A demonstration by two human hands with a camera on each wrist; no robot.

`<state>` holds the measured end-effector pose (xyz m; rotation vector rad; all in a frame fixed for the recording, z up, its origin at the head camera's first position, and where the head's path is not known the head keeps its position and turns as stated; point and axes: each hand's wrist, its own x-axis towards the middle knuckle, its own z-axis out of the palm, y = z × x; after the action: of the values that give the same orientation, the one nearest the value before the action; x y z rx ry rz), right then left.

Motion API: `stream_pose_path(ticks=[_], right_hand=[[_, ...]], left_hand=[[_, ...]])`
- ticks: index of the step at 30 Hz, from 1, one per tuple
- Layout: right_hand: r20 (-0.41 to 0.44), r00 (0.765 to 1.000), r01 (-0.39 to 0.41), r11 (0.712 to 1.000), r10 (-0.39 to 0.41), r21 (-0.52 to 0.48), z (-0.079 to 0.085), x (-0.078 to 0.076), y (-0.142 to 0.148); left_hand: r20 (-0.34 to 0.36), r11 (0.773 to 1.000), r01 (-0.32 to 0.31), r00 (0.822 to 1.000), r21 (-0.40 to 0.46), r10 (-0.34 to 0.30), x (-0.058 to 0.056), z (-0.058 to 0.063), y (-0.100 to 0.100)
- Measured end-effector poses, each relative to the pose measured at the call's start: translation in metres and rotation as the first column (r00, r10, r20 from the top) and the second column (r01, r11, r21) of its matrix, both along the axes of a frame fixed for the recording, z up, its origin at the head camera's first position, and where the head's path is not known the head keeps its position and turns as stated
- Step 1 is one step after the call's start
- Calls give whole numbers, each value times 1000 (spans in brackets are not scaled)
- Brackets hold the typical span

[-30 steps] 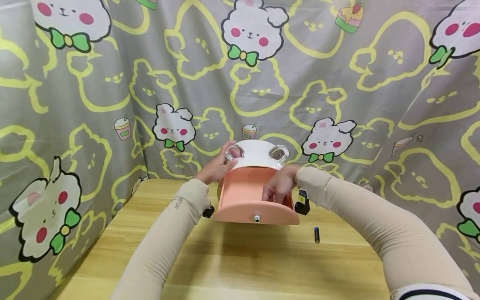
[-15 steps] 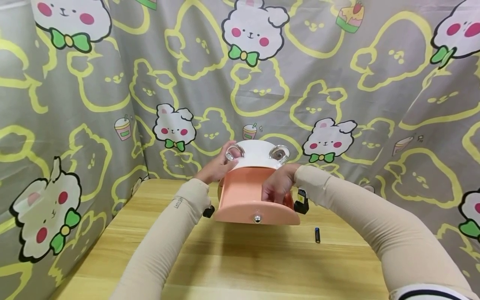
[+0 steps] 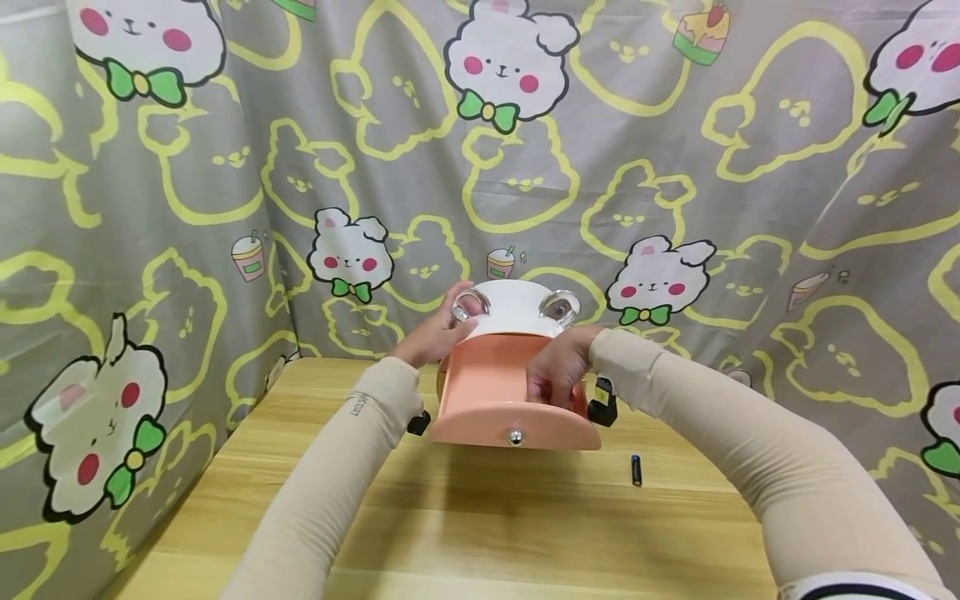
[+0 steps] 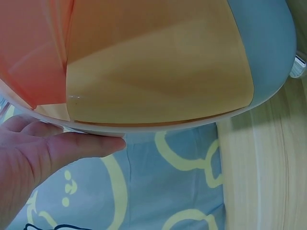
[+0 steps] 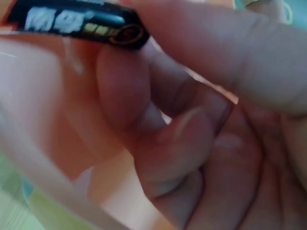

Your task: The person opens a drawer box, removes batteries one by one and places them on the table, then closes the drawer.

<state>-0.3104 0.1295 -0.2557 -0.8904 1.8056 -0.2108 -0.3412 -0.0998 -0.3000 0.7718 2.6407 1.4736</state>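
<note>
A small drawer box (image 3: 510, 307) with a white top and silver ear-like loops stands on the table. Its salmon-pink drawer (image 3: 480, 375) is pulled out, a silver knob (image 3: 515, 437) on the front. My left hand (image 3: 438, 333) holds the box's left side near one loop; in the left wrist view its thumb (image 4: 91, 143) lies along the rim. My right hand (image 3: 557, 371) reaches down inside the drawer's right part. Seen from the right wrist, it pinches a dark battery (image 5: 79, 23) with pale lettering between thumb and fingertips. The drawer front hides these fingertips in the head view.
Another battery (image 3: 636, 470), dark with a blue end, lies on the wooden table (image 3: 450, 533) to the right in front of the drawer. A patterned grey curtain (image 3: 420, 167) encloses the table at the back and sides. Black wrist-camera housings (image 3: 602, 403) flank the drawer.
Almost nothing differs: the right hand shifts very slightly inside the drawer, and the left hand keeps its hold on the box.
</note>
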Motion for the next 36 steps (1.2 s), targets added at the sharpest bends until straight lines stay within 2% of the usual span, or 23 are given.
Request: stream_pose_path(ticks=[5, 11, 18, 24, 30, 36], right_hand=[[-47, 999, -4, 1000, 3, -15, 5, 2, 3], [-129, 988, 83, 996, -84, -10, 9, 3, 4], [-171, 974, 134, 985, -152, -111, 5, 4, 10], [-145, 963, 198, 964, -225, -178, 3, 6, 16], [-171, 949, 214, 940, -265, -266, -3, 9, 20], [-183, 928, 245, 900, -326, -361, -6, 9, 25]], left_hand=[[15, 1000, -3, 1000, -6, 4, 0, 1, 2], [8, 1000, 5, 1000, 11, -6, -1, 1, 1], [3, 1000, -14, 1000, 1, 14, 1, 0, 1], [-15, 1000, -10, 1000, 4, 10, 2, 0, 3], [-20, 1000, -19, 1000, -6, 19, 1, 0, 1], [-17, 1000, -18, 1000, -8, 18, 2, 1, 2]])
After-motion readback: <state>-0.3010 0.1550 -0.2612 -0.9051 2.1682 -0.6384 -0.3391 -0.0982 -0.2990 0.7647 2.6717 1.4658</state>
